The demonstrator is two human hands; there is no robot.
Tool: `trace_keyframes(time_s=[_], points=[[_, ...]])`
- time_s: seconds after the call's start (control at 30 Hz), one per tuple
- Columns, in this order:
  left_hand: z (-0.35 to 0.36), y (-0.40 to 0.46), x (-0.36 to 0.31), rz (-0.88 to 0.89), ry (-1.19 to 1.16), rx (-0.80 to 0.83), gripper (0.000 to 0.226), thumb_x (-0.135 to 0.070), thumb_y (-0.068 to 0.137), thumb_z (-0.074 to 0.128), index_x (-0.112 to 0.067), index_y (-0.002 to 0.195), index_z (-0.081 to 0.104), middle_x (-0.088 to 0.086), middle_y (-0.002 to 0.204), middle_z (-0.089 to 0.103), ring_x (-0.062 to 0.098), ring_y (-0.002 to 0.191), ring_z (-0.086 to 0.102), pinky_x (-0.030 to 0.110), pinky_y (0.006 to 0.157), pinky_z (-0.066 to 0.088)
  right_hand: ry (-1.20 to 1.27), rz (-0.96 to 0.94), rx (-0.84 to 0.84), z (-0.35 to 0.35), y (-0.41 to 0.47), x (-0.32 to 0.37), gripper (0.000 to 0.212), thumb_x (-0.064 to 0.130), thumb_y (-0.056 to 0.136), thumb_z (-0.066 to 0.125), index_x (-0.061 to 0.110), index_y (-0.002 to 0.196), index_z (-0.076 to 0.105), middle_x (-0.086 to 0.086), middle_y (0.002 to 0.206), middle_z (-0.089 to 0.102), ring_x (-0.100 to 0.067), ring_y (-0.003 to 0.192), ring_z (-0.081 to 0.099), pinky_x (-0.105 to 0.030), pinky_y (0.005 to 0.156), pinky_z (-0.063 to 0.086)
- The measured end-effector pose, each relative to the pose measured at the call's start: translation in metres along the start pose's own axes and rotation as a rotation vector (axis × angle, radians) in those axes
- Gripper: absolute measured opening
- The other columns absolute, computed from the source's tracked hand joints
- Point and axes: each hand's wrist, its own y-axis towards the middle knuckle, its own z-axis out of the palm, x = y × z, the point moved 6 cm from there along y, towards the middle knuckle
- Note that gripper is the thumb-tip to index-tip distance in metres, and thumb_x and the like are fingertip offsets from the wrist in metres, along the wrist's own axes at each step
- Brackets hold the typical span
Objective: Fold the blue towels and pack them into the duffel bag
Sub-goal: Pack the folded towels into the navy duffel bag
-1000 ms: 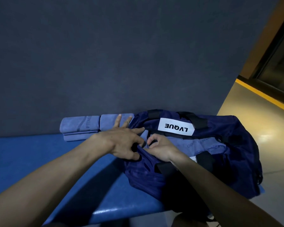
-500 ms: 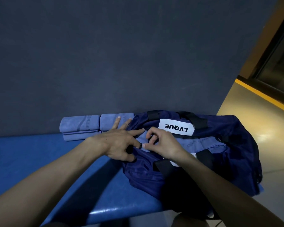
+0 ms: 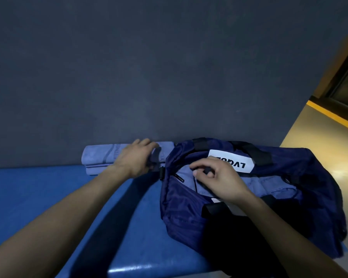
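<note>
Both hands (image 3: 136,157) (image 3: 219,178) extended, fingers curled

Three blue towels (image 3: 100,157), one duffel bag (image 3: 189,213)

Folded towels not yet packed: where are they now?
In the head view, the folded towels lie left of the duffel bag, against the wall, under the left hand.

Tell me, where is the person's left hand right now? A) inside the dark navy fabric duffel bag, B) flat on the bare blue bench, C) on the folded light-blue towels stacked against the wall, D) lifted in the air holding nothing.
C: the left hand rests on the folded light-blue towels beside the dark navy fabric duffel bag, while the right hand is over the bag's opening.
</note>
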Motion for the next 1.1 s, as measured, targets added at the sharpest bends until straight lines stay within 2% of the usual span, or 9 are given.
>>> trace_keyframes(time_s=[0.1, 0.27, 0.4, 0.57, 0.7, 0.83, 0.9, 1.0, 1.1], points=[[0.015, 0.013, -0.006, 0.044, 0.273, -0.011, 0.063, -0.039, 0.085, 0.074, -0.023, 0.139, 0.046, 0.002, 0.13, 0.047, 0.029, 0.119, 0.047, 0.04, 0.09, 0.043, 0.033, 0.021, -0.003, -0.007, -0.003, -0.005, 0.015, 0.024, 0.096, 0.068, 0.036, 0.103, 0.074, 0.008, 0.092, 0.064, -0.008, 0.056, 0.052, -0.016, 0.061, 0.043], [0.023, 0.026, -0.008, 0.102, 0.414, -0.14, 0.049, -0.02, 0.071, 0.086, -0.017, 0.113, 0.061, 0.003, 0.103, 0.057, 0.028, 0.091, 0.058, 0.036, 0.059, 0.044, 0.061, 0.067, -0.038, -0.022, -0.008, -0.014, 0.018, 0.019, 0.096, 0.067, 0.034, 0.104, 0.071, 0.01, 0.087, 0.069, -0.022, 0.061, 0.065, -0.031, 0.066, 0.052], [-0.013, 0.035, -0.009, 0.014, 0.205, -0.199, 0.032, -0.025, 0.087, 0.069, -0.016, 0.116, 0.059, 0.006, 0.114, 0.056, 0.032, 0.106, 0.058, 0.039, 0.063, 0.042, 0.123, 0.118, -0.106, -0.04, -0.016, -0.006, 0.017, 0.016, 0.097, 0.065, 0.032, 0.101, 0.072, 0.009, 0.071, 0.068, -0.014, 0.06, 0.069, -0.027, 0.066, 0.053], [-0.108, 0.017, -0.007, -0.088, -0.056, -0.415, 0.036, -0.031, 0.08, 0.071, -0.016, 0.112, 0.061, 0.01, 0.109, 0.061, 0.04, 0.097, 0.062, 0.046, 0.069, 0.05, 0.286, 0.137, 0.06, -0.049, -0.026, 0.024, 0.031, 0.0, 0.098, 0.054, 0.024, 0.1, 0.075, -0.004, 0.093, 0.073, -0.022, 0.07, 0.072, -0.04, 0.065, 0.056], [-0.172, -0.032, -0.072, 0.203, -0.381, -0.688, 0.042, -0.026, 0.075, 0.065, -0.019, 0.117, 0.066, -0.001, 0.108, 0.066, 0.023, 0.096, 0.063, 0.031, 0.077, 0.046, 0.7, 0.22, 0.275, -0.033, -0.035, 0.052, 0.034, -0.004, 0.098, 0.043, 0.005, 0.111, 0.073, -0.019, 0.111, 0.074, -0.033, 0.09, 0.073, -0.034, 0.07, 0.058], [-0.161, -0.075, -0.158, 0.729, -0.442, -0.509, 0.035, -0.009, 0.086, 0.071, -0.01, 0.12, 0.07, 0.003, 0.119, 0.069, 0.021, 0.111, 0.064, 0.033, 0.095, 0.049, 1.339, 0.382, 0.179, -0.042, -0.042, 0.055, 0.04, 0.031, 0.08, 0.066, 0.01, 0.113, 0.077, -0.019, 0.118, 0.072, -0.035, 0.096, 0.073, -0.046, 0.074, 0.062], [-0.144, -0.086, -0.175, 0.853, -0.338, -0.456, 0.036, -0.007, 0.09, 0.069, -0.012, 0.126, 0.07, 0.004, 0.129, 0.067, 0.024, 0.123, 0.06, 0.039, 0.102, 0.046, 1.519, 0.465, 0.148, -0.048, -0.053, 0.051, 0.051, 0.048, 0.089, 0.063, 0.005, 0.113, 0.077, -0.016, 0.114, 0.073, -0.03, 0.1, 0.073, -0.044, 0.085, 0.061], [-0.125, -0.082, -0.168, 0.799, -0.334, -0.401, 0.036, -0.021, 0.097, 0.067, -0.016, 0.133, 0.065, 0.002, 0.133, 0.061, 0.023, 0.123, 0.057, 0.036, 0.103, 0.047, 1.287, 0.504, 0.131, -0.057, -0.071, 0.035, 0.042, 0.036, 0.096, 0.054, 0.004, 0.109, 0.079, -0.013, 0.111, 0.074, -0.021, 0.098, 0.072, -0.033, 0.087, 0.06], [-0.101, -0.06, -0.148, 0.58, -0.413, -0.281, 0.016, -0.018, 0.096, 0.059, -0.02, 0.108, 0.07, -0.004, 0.106, 0.068, 0.018, 0.095, 0.065, 0.039, 0.082, 0.054, 0.944, 0.681, 0.086, -0.068, -0.08, -0.002, 0.031, 0.024, 0.08, 0.068, -0.003, 0.093, 0.077, -0.018, 0.093, 0.075, -0.022, 0.073, 0.074, -0.027, 0.064, 0.061]])
